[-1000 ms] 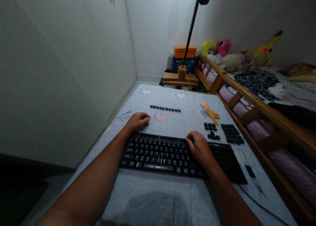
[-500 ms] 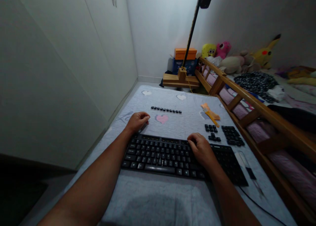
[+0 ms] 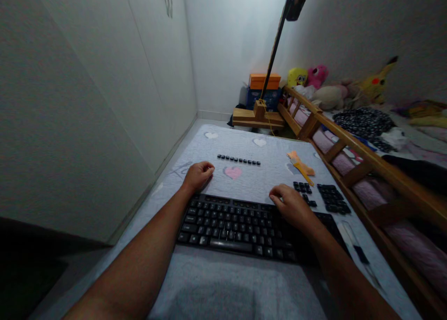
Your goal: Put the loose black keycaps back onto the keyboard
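A black keyboard (image 3: pixel 226 222) lies lengthwise before me on the cloth-covered table. Just beyond its top left corner is my left hand (image 3: pixel 198 176), fingers curled in and thumb against them; anything inside is hidden. My right hand (image 3: pixel 289 202) hovers over the keyboard's upper right part, its fingers bent and a small gap between thumb and forefinger. Behind the keyboard runs a neat row of small black keycaps (image 3: pixel 239 160). More keycaps sit in groups at the right: a small block (image 3: pixel 302 187) and a larger block (image 3: pixel 333 199).
A yellow-handled brush (image 3: pixel 303 172) lies on an orange cloth (image 3: pixel 308 169) at the back right. Right of the keyboard is a thin tool with a dark grip (image 3: pixel 361 254). A wooden bed rail (image 3: pixel 377 168) borders the right side; a white cabinet (image 3: pixel 104 101) stands left.
My right hand has moved from the keyboard's top edge toward the right and back, its thumb and forefinger parting slightly. The left hand stays near the top left corner. The camera view has shifted a little.
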The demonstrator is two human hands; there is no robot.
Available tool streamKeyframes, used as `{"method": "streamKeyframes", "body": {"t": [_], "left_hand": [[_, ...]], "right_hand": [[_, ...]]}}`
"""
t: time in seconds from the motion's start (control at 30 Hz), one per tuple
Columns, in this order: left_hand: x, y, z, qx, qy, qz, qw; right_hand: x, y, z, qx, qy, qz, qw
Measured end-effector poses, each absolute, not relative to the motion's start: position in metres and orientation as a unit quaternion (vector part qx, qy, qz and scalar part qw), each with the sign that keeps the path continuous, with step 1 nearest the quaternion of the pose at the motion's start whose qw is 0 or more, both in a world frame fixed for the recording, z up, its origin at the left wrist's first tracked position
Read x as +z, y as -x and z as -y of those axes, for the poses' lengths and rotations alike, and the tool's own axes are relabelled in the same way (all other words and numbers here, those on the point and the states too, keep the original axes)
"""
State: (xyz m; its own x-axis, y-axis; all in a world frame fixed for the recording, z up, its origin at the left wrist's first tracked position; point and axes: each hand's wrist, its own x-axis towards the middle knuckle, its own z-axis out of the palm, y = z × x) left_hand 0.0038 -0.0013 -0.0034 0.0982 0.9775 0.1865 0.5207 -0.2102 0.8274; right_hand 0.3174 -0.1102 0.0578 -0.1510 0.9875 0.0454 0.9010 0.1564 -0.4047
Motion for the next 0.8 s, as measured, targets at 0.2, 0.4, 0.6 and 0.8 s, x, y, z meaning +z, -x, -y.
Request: {"method": "streamKeyframes", "body": {"t": [0.2,0.4,0.6,0.8], "left_hand": [[-0.009,-0.003,-0.002,0.374,-0.688,-0.548,0.294],[-0.010,-0.003,-0.002,0.368,-0.690,-0.553,0.287],[-0.005,-0.005,0.000,0.365,-0.688,-0.558,0.288],[-0.002,-0.005,0.001,0.363,-0.690,-0.559,0.283]], "right_hand": [[0.063,-0.314,0.038,0.147,0.673,0.691,0.216],[0.031,-0.310,-0.018,0.139,0.712,0.643,0.244],[0.015,-0.308,-0.037,0.136,0.724,0.624,0.260],[0.014,-0.303,-0.041,0.140,0.723,0.627,0.255]]}}
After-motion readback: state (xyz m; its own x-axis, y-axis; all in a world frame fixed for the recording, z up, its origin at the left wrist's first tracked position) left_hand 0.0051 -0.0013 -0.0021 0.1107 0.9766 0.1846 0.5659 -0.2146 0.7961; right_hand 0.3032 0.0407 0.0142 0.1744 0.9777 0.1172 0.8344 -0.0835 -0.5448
